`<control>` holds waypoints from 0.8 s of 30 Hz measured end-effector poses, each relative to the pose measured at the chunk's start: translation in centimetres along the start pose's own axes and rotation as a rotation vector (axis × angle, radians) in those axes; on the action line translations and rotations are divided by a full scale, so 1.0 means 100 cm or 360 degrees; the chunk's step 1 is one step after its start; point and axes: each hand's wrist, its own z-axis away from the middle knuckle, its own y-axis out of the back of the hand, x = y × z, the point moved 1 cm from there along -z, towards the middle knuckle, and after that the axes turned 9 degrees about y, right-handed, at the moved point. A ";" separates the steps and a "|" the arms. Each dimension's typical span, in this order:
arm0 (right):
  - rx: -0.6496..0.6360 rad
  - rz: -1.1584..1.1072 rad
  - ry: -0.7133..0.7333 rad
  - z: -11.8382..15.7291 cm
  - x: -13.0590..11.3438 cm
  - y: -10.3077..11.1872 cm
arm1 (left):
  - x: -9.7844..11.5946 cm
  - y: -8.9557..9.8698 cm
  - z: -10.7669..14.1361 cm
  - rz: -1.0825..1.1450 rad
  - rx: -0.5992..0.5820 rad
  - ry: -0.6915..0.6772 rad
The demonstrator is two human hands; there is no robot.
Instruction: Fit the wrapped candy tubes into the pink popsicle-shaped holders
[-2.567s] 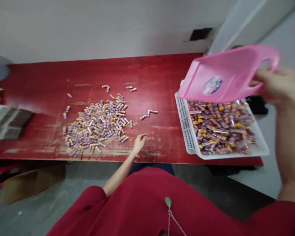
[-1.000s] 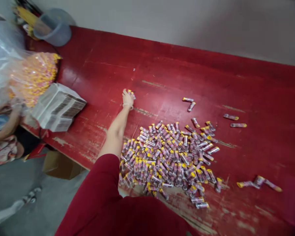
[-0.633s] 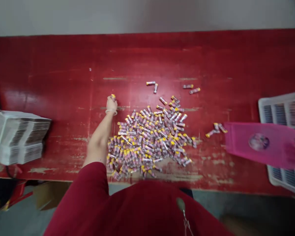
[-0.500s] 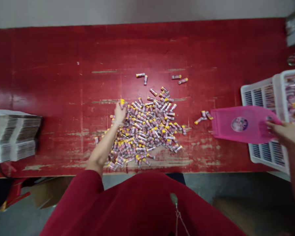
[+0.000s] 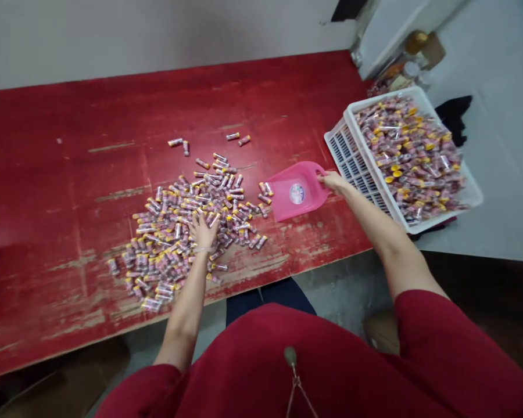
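Head view, landmark the pink scoop (image 5: 298, 194).
Change: the scoop, a moment ago out beside the crate, now lies on the red desk (image 5: 70, 168) with its mouth at the heap's edge, close against a few rolls. The left hand (image 5: 204, 233), earlier at the heap's far-left border, is now amid it, left of the scoop. By judgement, this puts part of the heap within reach of both.
Left hand: fingers spread, touching rolls; no firm grip discernible.
Right hand (image 5: 333, 182): fingers closed round the scoop's handle.
Heap of wrapped rolls (image 5: 178, 230), yellow-ended: left of the scoop. Stray rolls: two pairs, beyond and left of it.
Containers: scoop, round label, no rolls seen inside; white crate (image 5: 471, 188), right of the scoop, slotted side facing it, filled with similar rolls.
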 end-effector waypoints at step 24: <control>-0.0997 -0.0889 0.0090 0.007 0.018 -0.210 | 0.066 -0.060 0.033 0.0706 -0.0070 -0.0099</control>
